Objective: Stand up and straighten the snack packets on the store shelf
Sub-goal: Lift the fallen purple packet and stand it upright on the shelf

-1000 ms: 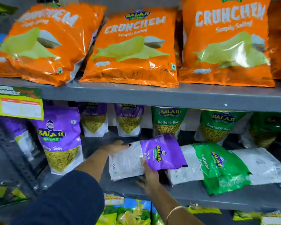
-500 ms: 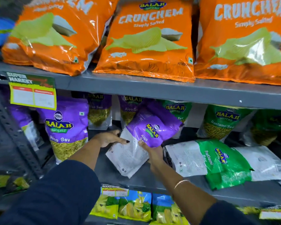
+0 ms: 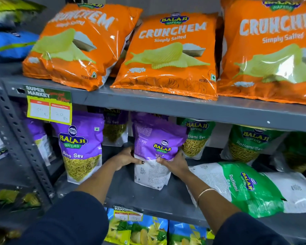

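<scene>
A purple and white Aloo Sev packet (image 3: 155, 147) stands upright on the middle shelf (image 3: 145, 197), its back side facing me. My left hand (image 3: 126, 159) grips its left edge and my right hand (image 3: 173, 162) grips its right edge, both about halfway up. To its left stands another purple Aloo Sev packet (image 3: 80, 147), upright and facing front. A green and white Ratlami Sev packet (image 3: 251, 188) lies flat on the shelf to the right, next to my right forearm. More purple and green packets stand upright at the back of the shelf.
Three big orange Crunchem bags (image 3: 168, 55) lean on the upper shelf (image 3: 184, 108), which hangs low over the packets. A yellow price tag (image 3: 49, 108) sticks on its front edge. A perforated grey upright (image 3: 16, 135) is at the left. Blue-yellow packets (image 3: 148, 230) fill the shelf below.
The purple packet went from lying flat, through a tilt, to standing upright between both hands. The camera moved closer and to the left.
</scene>
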The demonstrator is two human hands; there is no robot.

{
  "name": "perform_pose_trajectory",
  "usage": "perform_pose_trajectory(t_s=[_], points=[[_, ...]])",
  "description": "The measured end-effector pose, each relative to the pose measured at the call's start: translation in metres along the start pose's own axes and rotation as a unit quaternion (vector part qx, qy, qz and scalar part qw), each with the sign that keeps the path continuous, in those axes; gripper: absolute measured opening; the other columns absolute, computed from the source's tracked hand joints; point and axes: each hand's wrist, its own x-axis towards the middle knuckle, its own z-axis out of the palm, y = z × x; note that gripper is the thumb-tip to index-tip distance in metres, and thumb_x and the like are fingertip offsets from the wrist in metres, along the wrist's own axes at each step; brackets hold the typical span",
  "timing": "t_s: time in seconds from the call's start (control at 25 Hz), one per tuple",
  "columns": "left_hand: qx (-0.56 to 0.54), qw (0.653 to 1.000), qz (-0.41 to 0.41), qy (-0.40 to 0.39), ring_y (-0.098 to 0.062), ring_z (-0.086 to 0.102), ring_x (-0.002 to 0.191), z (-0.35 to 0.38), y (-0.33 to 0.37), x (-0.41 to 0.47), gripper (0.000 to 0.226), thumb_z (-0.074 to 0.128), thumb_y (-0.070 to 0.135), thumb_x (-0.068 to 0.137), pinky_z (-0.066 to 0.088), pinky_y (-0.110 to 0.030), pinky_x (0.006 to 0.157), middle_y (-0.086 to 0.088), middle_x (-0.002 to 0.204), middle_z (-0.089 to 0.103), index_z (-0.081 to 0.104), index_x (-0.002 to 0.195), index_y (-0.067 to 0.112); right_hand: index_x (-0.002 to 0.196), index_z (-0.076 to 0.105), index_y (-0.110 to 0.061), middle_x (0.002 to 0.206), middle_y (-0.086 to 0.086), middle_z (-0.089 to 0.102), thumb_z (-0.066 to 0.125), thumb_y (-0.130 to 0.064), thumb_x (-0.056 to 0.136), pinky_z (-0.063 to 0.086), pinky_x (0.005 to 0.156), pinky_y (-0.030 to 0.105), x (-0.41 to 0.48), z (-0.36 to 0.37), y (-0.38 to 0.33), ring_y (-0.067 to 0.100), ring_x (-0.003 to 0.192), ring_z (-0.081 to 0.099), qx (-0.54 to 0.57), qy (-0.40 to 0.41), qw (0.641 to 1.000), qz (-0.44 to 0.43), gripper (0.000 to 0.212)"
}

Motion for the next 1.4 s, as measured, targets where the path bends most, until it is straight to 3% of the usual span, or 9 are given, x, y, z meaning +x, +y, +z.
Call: perform_pose_trajectory(t_s=[0.16,0.4,0.48,0.6,0.72,0.88,1.08,1.28,1.4], points=[[0.043,0.994,-0.075,-0.066,-0.01,0.048,0.077,-0.012,-0.002,-0.005,0.059,0.044,-0.021,0.073,0.043,-0.015,0.06,-0.004,0.099,0.056,0.047,0.124,0.008,0.125,0.026,-0.005,0.116,0.021,0.056,0.073,-0.061,0.054,0.059,0.072,0.049,-0.01,0.007,-0.002,0.032,0.085,0.064,0.012,-0.038,0.995,0.09,0.102],[-0.002,0.995,-0.1,-0.026,-0.018,0.062,0.092,-0.009,-0.004,-0.01,0.04,0.06,0.001,0.082,0.036,-0.037,0.091,0.001,0.09,0.064,0.048,0.116,0.017,0.098,0.047,-0.017,0.118,0.019,0.054,0.059,-0.006,0.078,0.048,0.095,0.042,-0.002,0.011,0.003,0.029,0.101,0.054,0.038,-0.025,0.997,0.058,0.026],[-0.015,0.994,-0.1,-0.029,-0.022,0.052,0.117,-0.004,-0.005,-0.01,0.06,0.072,0.009,0.071,0.033,-0.038,0.092,-0.002,0.111,0.062,0.045,0.124,0.018,0.117,0.052,-0.022,0.128,0.018,0.047,0.056,-0.003,0.067,0.043,0.096,0.037,-0.001,0.012,0.007,0.034,0.117,0.046,-0.006,-0.088,0.995,0.047,0.054],[0.008,0.996,-0.084,-0.038,-0.022,0.04,0.131,0.002,-0.006,-0.008,0.086,0.077,0.02,0.058,0.032,-0.036,0.093,0.001,0.134,0.051,0.038,0.134,0.021,0.141,0.023,-0.031,0.141,0.012,0.037,0.07,-0.002,0.045,0.048,0.097,0.039,-0.007,0.007,0.003,0.031,0.132,0.037,0.028,-0.208,0.977,0.044,0.111],[0.025,0.998,-0.06,-0.024,-0.022,0.043,0.129,0.011,-0.004,-0.006,0.077,0.076,0.008,0.069,0.036,-0.033,0.099,0.002,0.131,0.051,0.036,0.135,0.015,0.14,0.01,-0.016,0.129,-0.004,0.031,0.082,-0.004,0.057,0.036,0.109,0.033,-0.015,0.003,-0.006,0.012,0.127,0.034,0.042,-0.27,0.962,0.014,0.111],[0.045,0.992,-0.091,-0.076,-0.024,0.043,0.13,0.01,0.003,-0.01,0.095,0.079,0.018,0.052,0.03,-0.047,0.11,-0.001,0.135,0.053,0.033,0.136,0.023,0.133,0.031,-0.012,0.131,0.009,0.039,0.085,-0.017,0.055,0.034,0.111,0.044,-0.017,0.005,-0.01,0.025,0.129,0.033,-0.045,-0.161,0.986,-0.03,0.095],[0.001,0.995,-0.092,-0.032,-0.022,0.046,0.114,-0.007,0.0,-0.017,0.069,0.076,0.004,0.054,0.035,-0.04,0.104,0.0,0.103,0.056,0.044,0.112,0.021,0.129,0.039,0.0,0.126,0.019,0.057,0.069,0.017,0.064,0.049,0.089,0.031,-0.009,-0.017,-0.003,0.019,0.107,0.053,0.049,-0.141,0.988,-0.028,0.073],[0.061,0.992,-0.109,-0.008,-0.025,0.043,0.128,0.005,-0.002,-0.021,0.081,0.077,0.011,0.068,0.04,-0.04,0.096,-0.003,0.131,0.05,0.03,0.134,0.017,0.121,0.045,-0.005,0.118,0.023,0.06,0.061,0.019,0.066,0.045,0.098,0.045,-0.01,-0.018,-0.002,0.031,0.107,0.056,0.047,-0.13,0.99,-0.023,0.062],[0.196,0.947,-0.248,-0.064,-0.028,0.047,0.126,0.007,0.003,-0.023,0.067,0.071,0.02,0.076,0.048,-0.047,0.093,-0.009,0.136,0.049,0.035,0.132,0.011,0.117,0.048,-0.002,0.099,0.014,0.058,0.059,0.009,0.062,0.05,0.082,0.043,-0.008,-0.031,0.0,0.027,0.092,0.056,0.008,-0.079,0.996,-0.027,0.057]])
